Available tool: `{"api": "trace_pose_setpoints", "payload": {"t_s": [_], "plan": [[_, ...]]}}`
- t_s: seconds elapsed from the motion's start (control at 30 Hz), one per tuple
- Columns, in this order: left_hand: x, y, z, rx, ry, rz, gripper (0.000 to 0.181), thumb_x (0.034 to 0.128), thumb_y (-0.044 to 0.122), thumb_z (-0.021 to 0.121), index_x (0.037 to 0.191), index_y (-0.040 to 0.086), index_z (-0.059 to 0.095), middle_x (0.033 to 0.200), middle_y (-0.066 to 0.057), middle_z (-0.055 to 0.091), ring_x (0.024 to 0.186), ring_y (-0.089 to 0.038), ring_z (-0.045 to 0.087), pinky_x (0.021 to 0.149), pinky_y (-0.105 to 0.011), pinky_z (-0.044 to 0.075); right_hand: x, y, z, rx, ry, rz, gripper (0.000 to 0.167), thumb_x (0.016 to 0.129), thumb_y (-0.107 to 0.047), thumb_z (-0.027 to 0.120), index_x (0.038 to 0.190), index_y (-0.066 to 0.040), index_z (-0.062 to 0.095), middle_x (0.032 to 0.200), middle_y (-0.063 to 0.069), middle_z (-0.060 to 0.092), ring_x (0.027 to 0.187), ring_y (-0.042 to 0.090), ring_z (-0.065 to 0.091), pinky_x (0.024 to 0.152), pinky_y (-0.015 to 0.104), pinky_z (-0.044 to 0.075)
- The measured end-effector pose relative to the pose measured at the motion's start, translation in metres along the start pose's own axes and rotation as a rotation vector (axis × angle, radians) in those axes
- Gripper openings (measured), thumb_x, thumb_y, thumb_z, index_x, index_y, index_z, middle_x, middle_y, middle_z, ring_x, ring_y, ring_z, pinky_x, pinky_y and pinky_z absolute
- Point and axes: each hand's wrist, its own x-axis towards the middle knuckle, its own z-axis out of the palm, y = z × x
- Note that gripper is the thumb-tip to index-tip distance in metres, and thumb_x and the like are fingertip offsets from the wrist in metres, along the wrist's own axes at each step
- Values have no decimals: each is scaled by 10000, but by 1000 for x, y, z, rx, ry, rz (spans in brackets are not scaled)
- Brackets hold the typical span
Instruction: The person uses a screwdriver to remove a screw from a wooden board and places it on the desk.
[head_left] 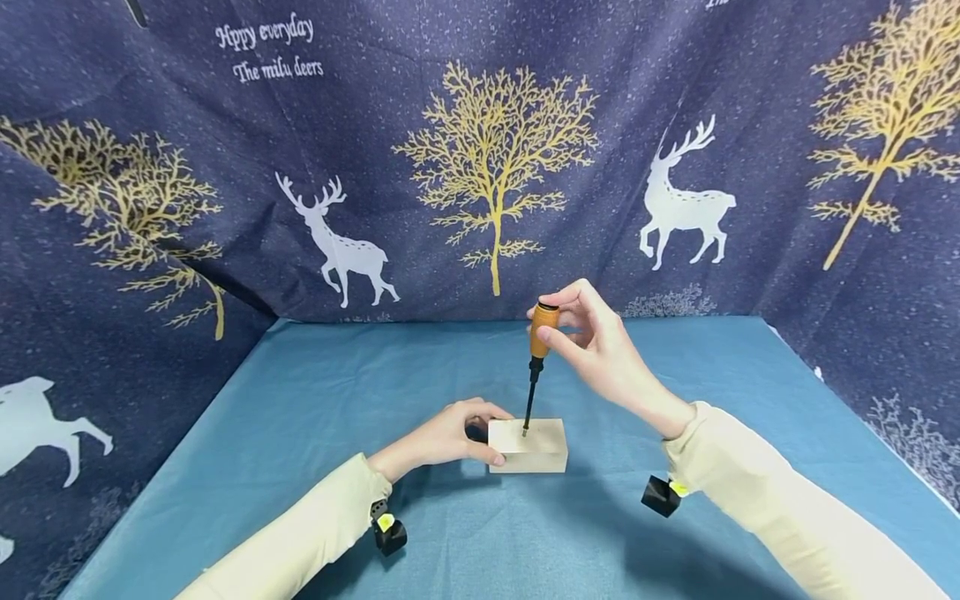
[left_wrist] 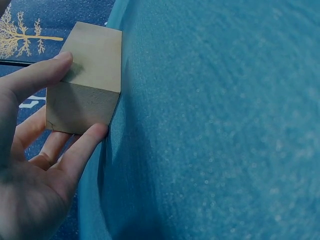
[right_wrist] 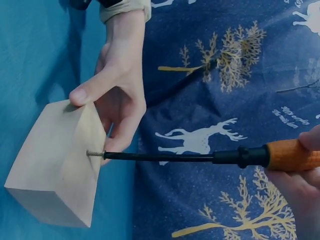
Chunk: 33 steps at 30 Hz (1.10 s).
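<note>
"Hands?"
"Left hand (head_left: 450, 433) pinches the wooden block's (head_left: 534, 462) end; right hand's (head_left: 606, 354) fingers curl round the screwdriver (head_left: 536, 365)."
"Where's the block?"
"Well short of the tabletop's (head_left: 360, 367) far edge. Likely light, stiff; brace its sides, clear of the screw (right_wrist: 94, 153)."

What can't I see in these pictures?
Screw: top covered by the screwdriver, right wrist view.
Right hand: partly cut off by the right edge, right wrist view.
Wooden block: underside hidden by itself, head view.
Left hand: some fingertips hidden behind the block, head view.
</note>
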Motion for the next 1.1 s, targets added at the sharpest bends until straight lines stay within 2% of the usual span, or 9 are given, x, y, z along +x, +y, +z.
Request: {"api": "trace_pose_setpoints", "payload": {"t_s": [0.1, 0.2, 0.4, 0.5, 0.7, 0.87, 1.03, 1.1], "plan": [[0, 0, 0, 3, 1, -3, 506, 810, 265, 816, 1285, 193, 658, 1089, -28, 621, 988, -114, 592, 932, -356, 495, 0, 3, 1, 55, -62, -53, 295, 1018, -47, 501, 1290, -21, 389, 1296, 165, 612, 1129, 221, 672, 928, 258, 546], [0, 0, 0, 13, 5, -3, 511, 810, 268, 818, 1288, 187, 655, 1086, -24, 624, 984, -108, 598, 931, -338, 497, 0, 7, 5, 68, -60, -78, 307, 1026, -30, 465, 1309, -17, 347, 1288, 175, 608, 1120, 242, 673, 955, 258, 535], [0, 1, -1, 19, 5, 1, 514, 812, 272, 815, 1293, 192, 652, 1085, -26, 620, 977, -105, 591, 920, -335, 499, 3, 6, 8, -92, 75, -11, 372, 947, -140, 667, 1250, -85, 461, 1241, 78, 568, 1062, 168, 608, 852, 275, 563], [0, 0, -1, 21, 4, 4, 509, 814, 271, 813, 1292, 200, 653, 1081, -25, 618, 985, -107, 584, 930, -342, 498, 9, 4, 6, -148, 93, 15, 393, 892, -155, 739, 1180, -75, 484, 1195, 69, 545, 966, 128, 589, 776, 242, 561], [0, 0, 0, 22, 4, 0, 508, 810, 271, 816, 1288, 208, 656, 1071, -20, 618, 990, -109, 586, 925, -335, 494, 12, 1, 2, -82, 49, 50, 348, 879, -117, 746, 1099, -49, 484, 1220, 132, 574, 898, 28, 654, 763, 254, 582], [0, 0, 0, 19, 2, 2, 509, 811, 271, 815, 1290, 208, 655, 1073, -20, 625, 992, -117, 581, 922, -341, 492, 11, 1, -1, -30, 50, 59, 311, 879, -73, 736, 1089, -35, 510, 1228, 138, 588, 900, 35, 653, 764, 256, 588], [0, 0, 0, 24, 2, 2, 506, 812, 272, 815, 1289, 210, 656, 1073, -18, 622, 991, -112, 580, 922, -344, 492, 9, -2, -4, -20, 21, 35, 246, 917, -57, 686, 1109, -42, 533, 1237, 106, 613, 951, 13, 648, 718, 230, 566], [0, 0, 0, 26, 1, 1, 508, 812, 273, 814, 1291, 210, 655, 1075, -20, 622, 989, -108, 583, 922, -344, 493, 9, -2, -4, 9, -17, 0, 244, 947, -37, 635, 1161, -29, 517, 1240, 119, 617, 1015, 31, 659, 752, 235, 566]]}}
